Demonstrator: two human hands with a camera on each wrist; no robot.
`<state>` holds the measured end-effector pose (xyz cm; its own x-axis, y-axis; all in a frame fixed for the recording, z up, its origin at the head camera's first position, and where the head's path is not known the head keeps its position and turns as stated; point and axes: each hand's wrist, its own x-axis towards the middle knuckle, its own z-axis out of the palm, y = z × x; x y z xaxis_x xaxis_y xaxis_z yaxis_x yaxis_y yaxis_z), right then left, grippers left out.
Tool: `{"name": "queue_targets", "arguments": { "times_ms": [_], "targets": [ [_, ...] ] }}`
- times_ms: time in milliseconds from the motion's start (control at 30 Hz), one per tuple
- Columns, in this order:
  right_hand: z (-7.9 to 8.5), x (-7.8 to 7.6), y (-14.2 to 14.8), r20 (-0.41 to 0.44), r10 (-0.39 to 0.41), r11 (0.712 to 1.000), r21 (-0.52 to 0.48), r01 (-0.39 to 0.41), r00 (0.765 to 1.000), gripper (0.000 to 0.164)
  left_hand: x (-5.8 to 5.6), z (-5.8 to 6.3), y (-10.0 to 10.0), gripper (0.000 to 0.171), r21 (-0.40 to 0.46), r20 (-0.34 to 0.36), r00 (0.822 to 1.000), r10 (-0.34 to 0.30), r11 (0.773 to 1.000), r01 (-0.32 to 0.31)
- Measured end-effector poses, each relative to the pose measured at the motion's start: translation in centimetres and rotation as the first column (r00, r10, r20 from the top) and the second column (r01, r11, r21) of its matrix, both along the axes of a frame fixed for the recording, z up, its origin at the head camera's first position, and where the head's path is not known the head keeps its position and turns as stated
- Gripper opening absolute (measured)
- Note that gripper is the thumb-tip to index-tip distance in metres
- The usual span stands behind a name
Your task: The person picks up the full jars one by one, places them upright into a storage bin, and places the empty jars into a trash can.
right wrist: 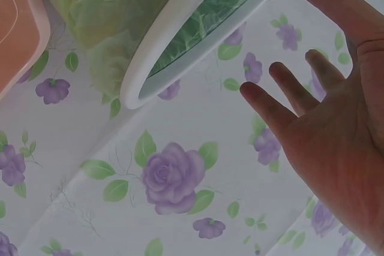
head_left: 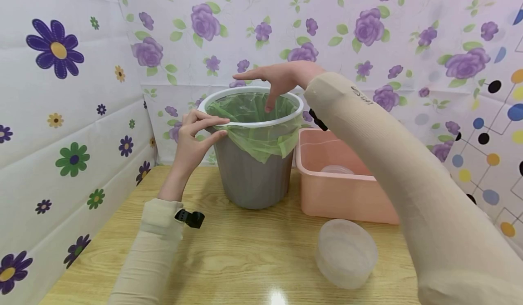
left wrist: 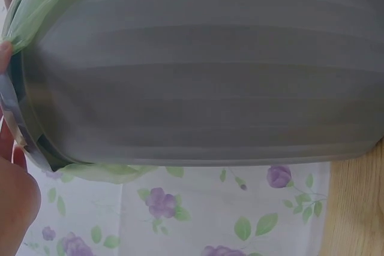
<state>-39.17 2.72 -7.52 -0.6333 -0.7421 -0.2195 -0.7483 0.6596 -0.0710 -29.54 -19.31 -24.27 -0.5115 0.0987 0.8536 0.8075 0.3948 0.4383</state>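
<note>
A grey trash can stands upright on the table, lined with a thin green trash bag whose edge hangs over the outside. Around its mouth sits a white rim ring. My left hand pinches this ring at the near left, fingers on top and thumb below. The left wrist view has the can's ribbed side filling most of it, with the left hand at the ring's edge. Above the can's mouth hovers my right hand, fingers spread, thumb pointing down. The right wrist view has the right hand holding nothing.
Right of the can is a pink plastic bin with a clear round item inside. A translucent round container rests on the wooden table in front of the bin. Flowered cloth hangs close behind the can.
</note>
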Motion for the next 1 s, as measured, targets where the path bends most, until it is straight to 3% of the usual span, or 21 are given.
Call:
{"name": "queue_targets", "arguments": {
  "times_ms": [1000],
  "targets": [
    [-0.6, 0.0, 2.8, 0.001, -0.017, 0.993, -0.120, 0.017, 1.000, 0.102, -0.2, -0.2, 0.0, 0.024, 0.019, -0.013, 1.000, 0.001, 1.000, -0.001]
  ]
}}
